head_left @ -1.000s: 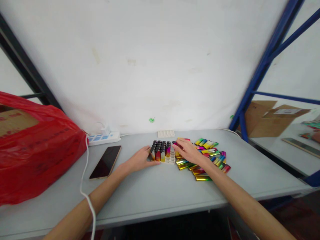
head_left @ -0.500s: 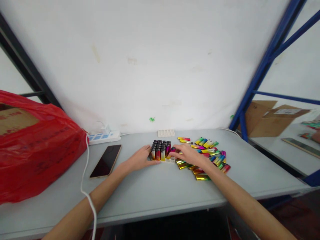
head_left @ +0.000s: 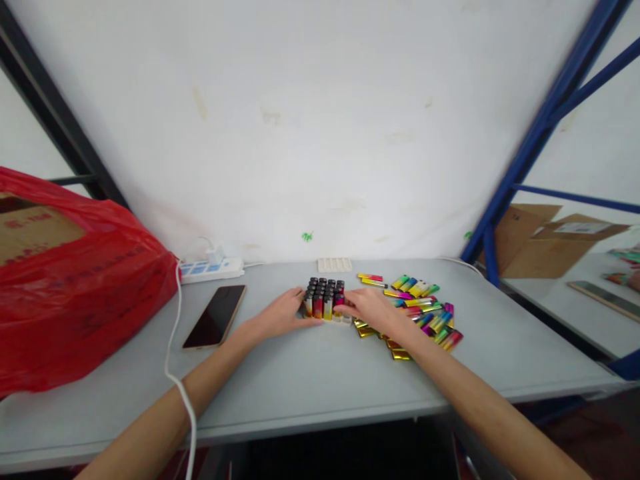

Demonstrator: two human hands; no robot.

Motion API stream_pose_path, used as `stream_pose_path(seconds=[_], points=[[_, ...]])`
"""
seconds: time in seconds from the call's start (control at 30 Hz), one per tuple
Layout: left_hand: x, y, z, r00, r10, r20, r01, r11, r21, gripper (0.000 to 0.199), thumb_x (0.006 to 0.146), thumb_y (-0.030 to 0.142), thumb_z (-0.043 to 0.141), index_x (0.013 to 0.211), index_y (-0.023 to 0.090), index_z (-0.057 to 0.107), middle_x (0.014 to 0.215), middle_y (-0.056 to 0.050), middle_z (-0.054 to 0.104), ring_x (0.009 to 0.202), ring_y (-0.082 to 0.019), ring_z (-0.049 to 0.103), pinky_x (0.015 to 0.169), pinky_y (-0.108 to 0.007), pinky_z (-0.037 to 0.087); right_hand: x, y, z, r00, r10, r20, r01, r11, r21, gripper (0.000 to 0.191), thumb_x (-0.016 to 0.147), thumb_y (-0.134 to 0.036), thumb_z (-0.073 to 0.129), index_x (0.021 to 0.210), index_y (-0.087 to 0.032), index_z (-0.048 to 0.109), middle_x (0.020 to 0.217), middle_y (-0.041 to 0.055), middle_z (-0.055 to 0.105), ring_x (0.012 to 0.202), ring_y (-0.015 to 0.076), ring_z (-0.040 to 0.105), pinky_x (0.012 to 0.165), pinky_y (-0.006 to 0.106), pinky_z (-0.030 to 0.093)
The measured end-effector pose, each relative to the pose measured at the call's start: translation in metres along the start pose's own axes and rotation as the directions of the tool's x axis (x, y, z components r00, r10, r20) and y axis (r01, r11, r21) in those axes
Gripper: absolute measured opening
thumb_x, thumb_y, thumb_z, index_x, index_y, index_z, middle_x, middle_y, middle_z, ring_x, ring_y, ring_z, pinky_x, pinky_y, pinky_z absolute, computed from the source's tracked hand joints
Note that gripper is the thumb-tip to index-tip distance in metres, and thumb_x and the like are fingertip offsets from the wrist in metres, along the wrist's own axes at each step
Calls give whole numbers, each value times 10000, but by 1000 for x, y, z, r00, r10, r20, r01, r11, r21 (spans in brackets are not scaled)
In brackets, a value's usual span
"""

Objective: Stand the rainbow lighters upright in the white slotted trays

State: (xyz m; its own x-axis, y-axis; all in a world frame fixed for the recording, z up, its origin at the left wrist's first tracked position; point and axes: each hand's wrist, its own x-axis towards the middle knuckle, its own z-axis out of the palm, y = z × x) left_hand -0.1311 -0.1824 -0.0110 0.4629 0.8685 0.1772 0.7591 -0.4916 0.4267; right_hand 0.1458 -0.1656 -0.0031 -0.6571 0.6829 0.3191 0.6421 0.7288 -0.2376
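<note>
Upright lighters (head_left: 319, 305) with black tops stand in rows in a pale tray (head_left: 342, 320) on the grey table. My left hand (head_left: 286, 313) grips the left side of this tray, its thumb along the front edge. At the right end of the rows, my right hand (head_left: 366, 308) has its fingers closed on a pink lighter (head_left: 339, 301), which stands upright among the others. To the right, under and beyond my right forearm, lies a loose pile of shiny multicoloured lighters (head_left: 440, 321).
A second pale tray (head_left: 335, 265) lies by the wall. On the left are a phone (head_left: 215, 317), a power strip (head_left: 213, 269), a white cable (head_left: 173, 377) and a red bag (head_left: 85, 287). Cardboard boxes (head_left: 555, 243) stand beyond the blue frame (head_left: 525, 147).
The lighter at my right hand went from tilted to upright in the row. My right hand has shifted slightly left relative to the tray. The view has moved a little.
</note>
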Motion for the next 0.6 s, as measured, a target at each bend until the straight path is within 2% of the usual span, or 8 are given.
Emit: stream_pose_path(seconds=[0.1,0.17,0.23,0.3,0.43,0.53,0.6], points=[[0,0,0,1000,5,4,-5,1000,-3,655,836,689,751,1274,203,709,1314,-148,719,1220,-364,660,1120,-461,509,1,2,0,1000,-7,17,6,998,64,403,1007,-547,677,807,-198,698,779,60,723,687,186,620,642,273,380],[-1,1,-1,1000,1,0,-1,1000,-11,659,828,691,757,1273,208,707,1304,-141,725,1206,-361,666,1112,-456,517,1,10,-7,1000,3,-2,-3,989,147,467,1043,-583,594,792,-201,692,743,39,706,668,176,601,658,275,400],[-1,2,-2,1000,-8,2,8,1000,-15,671,819,705,758,1264,206,707,1289,-137,730,1184,-358,675,1104,-453,525,-3,25,-18,995,62,-78,-47,982,185,519,1104,-560,456,808,-202,689,747,36,699,685,179,596,702,289,433],[-1,2,-2,1000,-17,7,17,1000,-9,691,818,731,744,1259,201,705,1300,-142,722,1191,-360,673,1114,-454,520,-9,48,-30,978,124,-169,-95,981,170,484,1125,-493,403,885,-199,703,841,57,723,779,200,630,789,316,474],[0,0,-2,1000,-22,1,22,1000,-21,692,792,752,757,1218,208,718,1277,-137,727,1184,-363,673,1107,-454,520,-29,106,-41,944,202,-261,-196,979,51,285,1061,-360,514,1120,-184,730,1121,137,738,1054,266,674,1019,416,504],[0,-1,-1,1000,-17,-12,17,999,-38,679,783,744,771,1194,206,721,1224,-126,742,1135,-354,686,1074,-447,536,-37,135,-37,941,259,-219,-270,963,-23,292,1020,-310,577,1220,-158,727,1256,180,724,1207,311,654,1119,476,477],[0,0,0,1000,-19,-19,18,999,-33,680,783,749,769,1184,203,720,1208,-126,744,1117,-355,690,1061,-450,542,-35,140,-30,958,244,-148,-250,968,-28,335,1026,-308,585,1286,-138,711,1328,197,712,1270,321,643,1150,487,464]])
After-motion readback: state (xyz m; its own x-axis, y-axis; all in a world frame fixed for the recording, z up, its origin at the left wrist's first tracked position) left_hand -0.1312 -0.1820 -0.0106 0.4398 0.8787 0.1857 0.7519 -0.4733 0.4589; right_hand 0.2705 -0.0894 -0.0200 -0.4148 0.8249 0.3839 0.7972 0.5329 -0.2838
